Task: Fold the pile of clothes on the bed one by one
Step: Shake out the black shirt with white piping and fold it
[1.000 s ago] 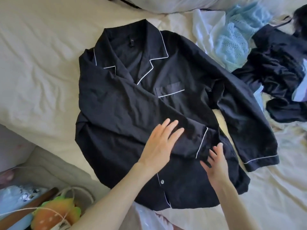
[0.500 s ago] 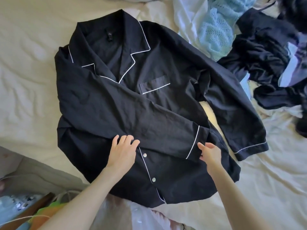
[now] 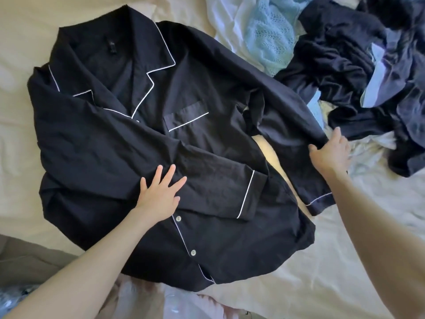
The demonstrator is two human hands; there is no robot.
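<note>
A black pyjama shirt [image 3: 128, 139] with white piping lies face up on the cream bed sheet [image 3: 20, 40]. Its left sleeve is folded across the chest, the cuff [image 3: 249, 196] ending near the middle. My left hand [image 3: 161, 192] presses flat on that folded sleeve with fingers spread. The other sleeve [image 3: 296, 134] stretches out to the right, and my right hand [image 3: 331, 150] grips its outer edge about midway, thumb on top and fingers under the cloth.
A heap of unfolded clothes lies at the upper right: dark garments [image 3: 345, 65], a light blue knit [image 3: 271, 35] and white cloth [image 3: 232, 17]. The bed's near edge [image 3: 34, 256] runs along the lower left. Pale fabric [image 3: 142, 300] shows at the bottom centre.
My right hand left the folded cuff, moved right and up, and took hold of the outstretched sleeve. My left hand stayed pressed on the folded sleeve.
</note>
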